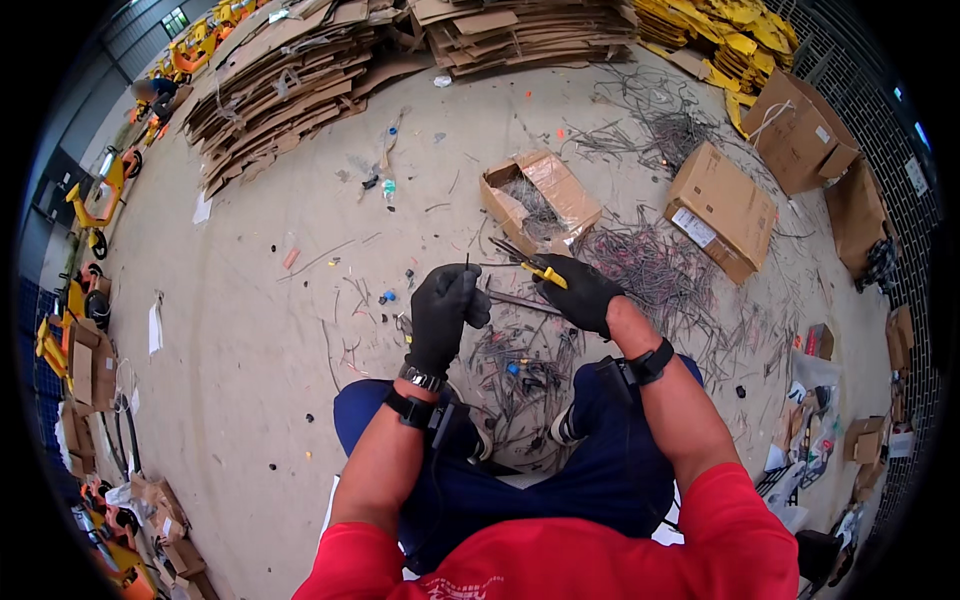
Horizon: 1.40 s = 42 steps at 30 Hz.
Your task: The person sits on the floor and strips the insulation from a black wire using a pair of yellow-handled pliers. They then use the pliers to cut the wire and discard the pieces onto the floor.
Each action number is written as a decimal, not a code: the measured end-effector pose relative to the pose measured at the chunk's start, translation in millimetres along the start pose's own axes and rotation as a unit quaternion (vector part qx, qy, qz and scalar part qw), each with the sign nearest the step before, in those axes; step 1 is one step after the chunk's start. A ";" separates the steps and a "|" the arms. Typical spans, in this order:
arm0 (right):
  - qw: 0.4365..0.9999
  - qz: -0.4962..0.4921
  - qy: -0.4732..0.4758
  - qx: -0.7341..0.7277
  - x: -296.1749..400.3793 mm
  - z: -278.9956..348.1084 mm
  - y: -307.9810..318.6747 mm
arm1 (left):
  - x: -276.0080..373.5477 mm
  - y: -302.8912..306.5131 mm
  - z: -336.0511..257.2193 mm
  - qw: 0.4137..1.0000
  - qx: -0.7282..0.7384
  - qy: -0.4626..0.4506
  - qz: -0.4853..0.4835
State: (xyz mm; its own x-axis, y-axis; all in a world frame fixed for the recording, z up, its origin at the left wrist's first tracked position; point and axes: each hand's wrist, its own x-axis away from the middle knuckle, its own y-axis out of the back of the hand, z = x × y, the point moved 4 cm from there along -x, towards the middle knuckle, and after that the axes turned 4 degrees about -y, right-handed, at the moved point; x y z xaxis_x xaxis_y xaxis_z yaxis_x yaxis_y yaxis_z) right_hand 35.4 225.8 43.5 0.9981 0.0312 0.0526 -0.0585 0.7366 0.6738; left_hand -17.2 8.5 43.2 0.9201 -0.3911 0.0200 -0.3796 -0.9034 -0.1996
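My left hand (445,307), in a black glove, pinches a thin dark piece of cable (468,259) that points upward from the fingertips. Yellow-handled pliers (553,277) are gripped in my gloved right hand (581,291). Their dark jaws reach left, where dark strands near them are hard to tell apart. A longer dark strip (521,301) lies below the right hand; whether it touches the glove I cannot tell. Cut wire scraps (517,367) cover the floor between my feet. A larger heap of grey and red wires (651,259) spreads right of the right hand.
Ahead stands an open cardboard box (577,196) with wires inside. Right of it is a closed carton (724,210). Flattened cardboard stacks (300,82) and yellow panels (731,37) line the back. Yellow scooters (105,187) stand left, and a person (159,94) crouches far left.
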 end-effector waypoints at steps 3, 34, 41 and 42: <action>0.985 -0.045 0.076 0.146 3.4 -22.5 -13.3 | 0.2 -6.2 14.6 0.999 0.037 0.013 -0.006; 0.942 -0.140 0.140 0.270 -2.1 16.5 -11.0 | -0.4 -11.4 17.3 0.999 0.027 0.028 0.018; 0.943 -0.136 0.131 0.273 -2.8 16.3 -11.1 | -0.5 -10.7 17.4 0.999 0.030 0.020 0.008; 0.943 -0.136 0.131 0.273 -2.9 16.1 -11.3 | -0.7 -10.8 17.4 0.999 0.029 0.019 0.006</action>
State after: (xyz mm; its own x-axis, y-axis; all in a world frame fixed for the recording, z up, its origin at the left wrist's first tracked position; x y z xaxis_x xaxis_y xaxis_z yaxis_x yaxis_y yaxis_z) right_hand 32.9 206.6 47.6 0.9434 0.1088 -0.3132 0.2721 0.2857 0.9189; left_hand -12.0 21.6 28.3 0.9108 -0.4092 0.0550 -0.3832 -0.8874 -0.2563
